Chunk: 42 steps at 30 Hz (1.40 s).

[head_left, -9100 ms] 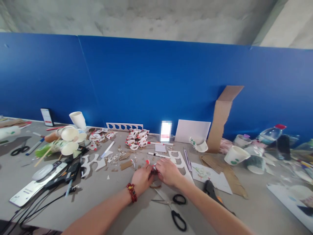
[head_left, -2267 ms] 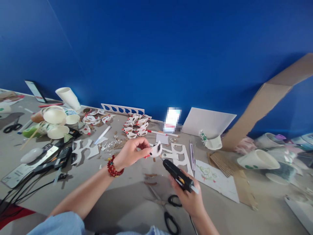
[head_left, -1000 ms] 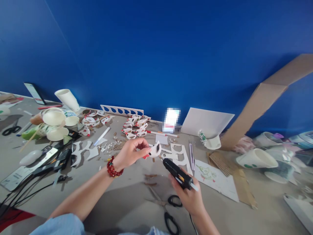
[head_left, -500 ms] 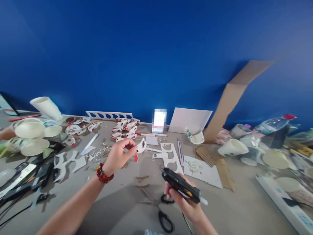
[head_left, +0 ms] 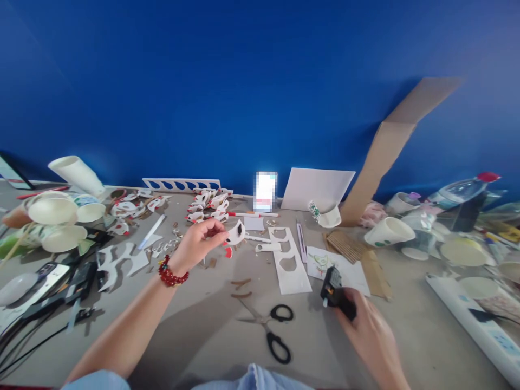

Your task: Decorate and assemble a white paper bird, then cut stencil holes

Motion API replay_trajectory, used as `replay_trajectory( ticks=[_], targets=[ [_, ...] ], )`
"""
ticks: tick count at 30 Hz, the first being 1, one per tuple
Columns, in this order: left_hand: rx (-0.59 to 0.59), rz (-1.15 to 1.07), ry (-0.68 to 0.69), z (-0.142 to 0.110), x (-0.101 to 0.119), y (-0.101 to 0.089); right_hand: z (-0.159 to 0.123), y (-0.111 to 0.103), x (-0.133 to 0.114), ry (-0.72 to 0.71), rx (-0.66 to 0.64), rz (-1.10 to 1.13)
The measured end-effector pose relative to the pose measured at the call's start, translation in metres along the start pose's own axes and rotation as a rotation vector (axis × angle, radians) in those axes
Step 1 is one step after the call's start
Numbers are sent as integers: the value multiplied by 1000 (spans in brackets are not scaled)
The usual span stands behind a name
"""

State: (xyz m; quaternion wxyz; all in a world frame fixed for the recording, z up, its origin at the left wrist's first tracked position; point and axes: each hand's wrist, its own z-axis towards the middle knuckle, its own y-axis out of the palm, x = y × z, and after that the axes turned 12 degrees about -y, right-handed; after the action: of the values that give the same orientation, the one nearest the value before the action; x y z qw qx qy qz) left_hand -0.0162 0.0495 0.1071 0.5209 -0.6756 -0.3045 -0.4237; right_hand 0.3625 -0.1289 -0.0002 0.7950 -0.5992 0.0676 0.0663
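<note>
My left hand (head_left: 203,242), with a red bead bracelet at the wrist, pinches a small white paper cutout (head_left: 236,233) with a dark patch on it. The cutout is held above the table, and a small red piece (head_left: 228,253) lies below it. My right hand (head_left: 363,319) is closed round the handle of a black glue gun (head_left: 333,287), over the lower edge of a sheet with a green bird drawing (head_left: 325,262). Between my hands lie black-handled scissors (head_left: 266,325), partly spread, and two thin brown strips (head_left: 241,290).
A pile of white-and-red paper pieces (head_left: 209,203) lies behind my left hand. White card with cut holes (head_left: 290,265) is in the middle. Paper cups (head_left: 389,231), corrugated cardboard (head_left: 347,252) and a power strip (head_left: 471,325) are at right; cups and another glue gun (head_left: 79,281) at left.
My right hand has moved right with the glue gun, which now points away and shows its rear end. The scissors are uncovered. My left hand still holds the cutout, nearly in place.
</note>
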Motion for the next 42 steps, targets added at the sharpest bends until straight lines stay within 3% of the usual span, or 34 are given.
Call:
replay_trajectory(
  ticks=[4, 8, 11, 14, 16, 19, 22, 30, 37, 39, 42],
  targets=[
    [-101, -118, -110, -4, -4, 0, -11, -3, 8, 1, -44, -94],
    [-169, -170, -175, -9, -21, 0, -14, -19, 6, 30, -89, -264],
    [-199, -220, -211, -12, -37, 2, -2, -31, -9, 8, 42, -325],
    [-217, -271, -245, -12, -49, 8, 24, -28, -41, -158, 177, -48],
    [-227, -304, -268, -11, -55, 13, 45, -17, -71, -343, 77, 213],
    [-224, -346, -284, -10, -62, 18, 75, 7, -119, -544, -144, 428],
    [-214, -362, -279, -10, -64, 18, 93, 26, -151, -598, -281, 461],
    [-200, -402, -283, -9, -65, 11, 101, 34, -157, -539, -363, 516],
    [-211, -416, -328, -7, -68, 17, 104, 5, -149, -512, -349, 752],
    [-226, -432, -322, -8, -68, 20, 106, -3, -147, -449, -334, 868],
    [-241, -420, -285, -11, -65, 22, 108, -4, -149, -238, -295, 1065]
  ],
)
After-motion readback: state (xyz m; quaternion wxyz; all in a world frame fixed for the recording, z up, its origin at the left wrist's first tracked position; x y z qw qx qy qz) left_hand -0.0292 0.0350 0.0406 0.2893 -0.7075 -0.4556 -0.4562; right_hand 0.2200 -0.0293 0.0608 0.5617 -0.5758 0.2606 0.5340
